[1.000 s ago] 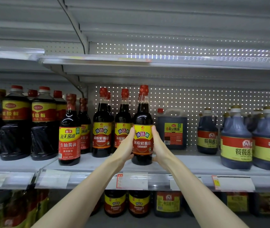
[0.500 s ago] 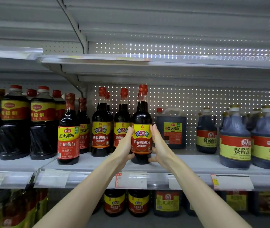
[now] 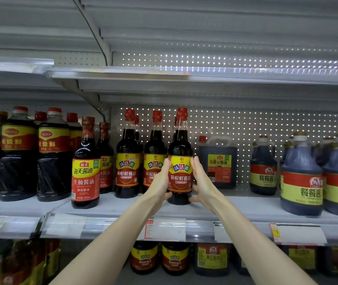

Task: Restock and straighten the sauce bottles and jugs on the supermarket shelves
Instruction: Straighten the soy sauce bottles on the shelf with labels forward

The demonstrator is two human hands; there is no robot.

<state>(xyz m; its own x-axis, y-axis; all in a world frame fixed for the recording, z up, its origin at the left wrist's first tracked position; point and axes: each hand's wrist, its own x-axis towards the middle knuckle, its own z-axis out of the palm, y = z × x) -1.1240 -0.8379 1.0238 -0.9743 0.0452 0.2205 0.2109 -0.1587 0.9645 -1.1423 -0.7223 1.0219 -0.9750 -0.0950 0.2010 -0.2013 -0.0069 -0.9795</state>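
Observation:
A dark soy sauce bottle [image 3: 180, 171] with a red cap and a yellow and red label stands upright on the grey shelf [image 3: 246, 208], at the right end of a row of matching bottles [image 3: 128, 171]. My left hand [image 3: 159, 182] grips its left side and my right hand [image 3: 203, 186] grips its right side. Both thumbs curl round the front near the base. My fingers reach behind the bottle and are partly hidden.
A square dark jug [image 3: 218, 163] stands just right of the held bottle, and blue handled jugs [image 3: 301, 182] stand further right. A slim bottle [image 3: 85, 175] near the shelf front and large bottles [image 3: 18, 157] stand on the left. An upper shelf [image 3: 184, 77] hangs overhead. More bottles [image 3: 144, 258] sit below.
Both hands have stayed on the bottle. Their thumbs have come round its lower front. The bottle has hardly shifted.

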